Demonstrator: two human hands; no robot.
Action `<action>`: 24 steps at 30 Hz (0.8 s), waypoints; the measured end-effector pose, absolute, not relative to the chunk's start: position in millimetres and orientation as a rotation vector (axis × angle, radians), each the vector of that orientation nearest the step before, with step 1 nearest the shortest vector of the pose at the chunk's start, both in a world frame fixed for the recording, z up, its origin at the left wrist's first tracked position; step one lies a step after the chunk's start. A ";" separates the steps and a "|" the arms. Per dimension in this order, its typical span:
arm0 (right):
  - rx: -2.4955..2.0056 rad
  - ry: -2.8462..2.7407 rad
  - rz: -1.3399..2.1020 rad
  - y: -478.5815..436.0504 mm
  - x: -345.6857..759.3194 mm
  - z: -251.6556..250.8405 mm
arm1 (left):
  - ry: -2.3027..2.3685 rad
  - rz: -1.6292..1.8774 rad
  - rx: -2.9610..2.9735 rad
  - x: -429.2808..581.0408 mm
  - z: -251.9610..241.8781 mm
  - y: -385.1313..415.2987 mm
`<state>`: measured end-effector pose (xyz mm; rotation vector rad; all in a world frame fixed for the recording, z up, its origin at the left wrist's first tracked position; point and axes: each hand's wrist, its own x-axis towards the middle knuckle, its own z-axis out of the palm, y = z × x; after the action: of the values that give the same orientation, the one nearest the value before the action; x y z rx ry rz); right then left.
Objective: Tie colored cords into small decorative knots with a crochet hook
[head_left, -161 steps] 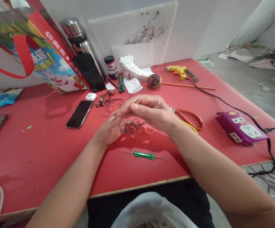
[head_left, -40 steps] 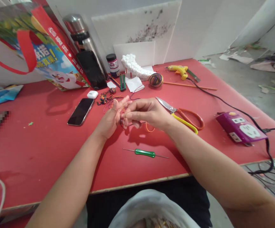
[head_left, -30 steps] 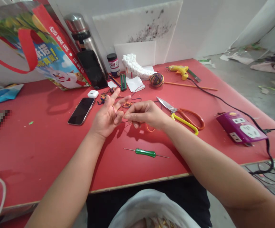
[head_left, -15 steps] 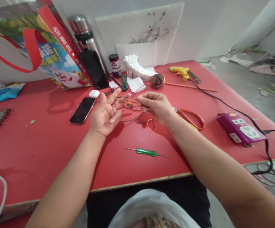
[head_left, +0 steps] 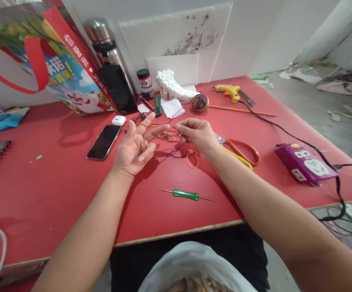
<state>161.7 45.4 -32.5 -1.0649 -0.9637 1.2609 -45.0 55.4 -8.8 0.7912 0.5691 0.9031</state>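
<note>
My left hand is held palm up over the red table, fingers spread, with thin coloured cords looped around them. My right hand is pinched on the cords just right of the left fingertips. Loose orange and dark cord ends trail onto the table below it. A ball of multicoloured cord lies farther back.
A green-handled awl lies near the front edge. Orange-and-yellow scissors rest right of my hand, a purple power strip farther right. A phone, earbud case, glue gun, flask and printed bag stand behind and left.
My left hand has opened and turned palm up. My right hand has drawn the cords out to the right from the left fingers, then eased back close to them.
</note>
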 end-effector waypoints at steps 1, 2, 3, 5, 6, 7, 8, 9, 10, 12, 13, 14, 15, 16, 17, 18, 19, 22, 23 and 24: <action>-1.078 -0.986 1.260 44.6 160.9 -32.4 | 0.567 0.902 0.793 -45.1 -9.2 55.6; -1.088 -1.001 1.258 43.8 160.2 -32.1 | 0.566 0.902 0.796 -45.3 -9.6 55.7; -1.097 -1.009 1.255 43.2 159.6 -31.6 | 0.566 0.902 0.799 -45.4 -9.9 55.8; -1.110 -1.011 1.250 42.3 159.0 -30.3 | 0.567 0.905 0.805 -45.8 -10.5 56.0; -1.116 -1.008 1.246 42.1 158.9 -29.6 | 0.567 0.907 0.808 -46.1 -10.7 56.1; -1.122 -1.007 1.242 41.9 158.9 -28.9 | 0.567 0.910 0.811 -46.2 -10.8 56.1; -1.127 -1.006 1.240 41.8 159.0 -28.3 | 0.567 0.913 0.815 -46.4 -10.8 56.1; -1.135 -1.003 1.238 41.8 159.0 -27.8 | 0.566 0.916 0.818 -46.5 -10.7 56.1; -1.144 -0.998 1.241 41.7 159.0 -27.4 | 0.566 0.919 0.820 -46.4 -10.7 56.1; -1.161 -0.986 1.251 41.6 158.8 -26.5 | 0.568 0.924 0.821 -46.2 -10.3 55.9; -1.164 -0.981 1.256 41.5 158.6 -26.0 | 0.569 0.926 0.818 -46.0 -10.1 55.8; -1.164 -0.978 1.257 41.3 158.4 -25.5 | 0.569 0.928 0.816 -45.9 -10.0 55.8; -1.163 -0.976 1.257 41.1 158.1 -24.9 | 0.569 0.929 0.812 -45.7 -9.9 55.7; -1.163 -0.977 1.256 40.9 157.8 -24.2 | 0.567 0.930 0.809 -45.6 -9.8 55.8; -1.165 -0.979 1.254 40.6 157.3 -23.6 | 0.564 0.931 0.806 -45.6 -9.8 55.8; -1.168 -0.980 1.254 40.5 156.9 -23.1 | 0.560 0.932 0.804 -45.7 -9.9 56.0; -1.173 -0.982 1.255 40.3 156.4 -22.7 | 0.556 0.933 0.801 -45.8 -10.1 56.1; -1.177 -0.990 1.260 40.4 154.8 -23.4 | 0.542 0.943 0.793 -46.5 -10.6 56.4; -1.177 -0.992 1.259 40.5 154.5 -24.2 | 0.538 0.948 0.789 -46.7 -10.7 56.5; -1.176 -0.996 1.259 40.7 154.4 -25.2 | 0.534 0.953 0.784 -46.9 -10.8 56.6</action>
<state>154.4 40.7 -25.2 -1.1764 -0.9964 1.2586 -46.9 56.6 -10.8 0.7839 0.5342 0.9526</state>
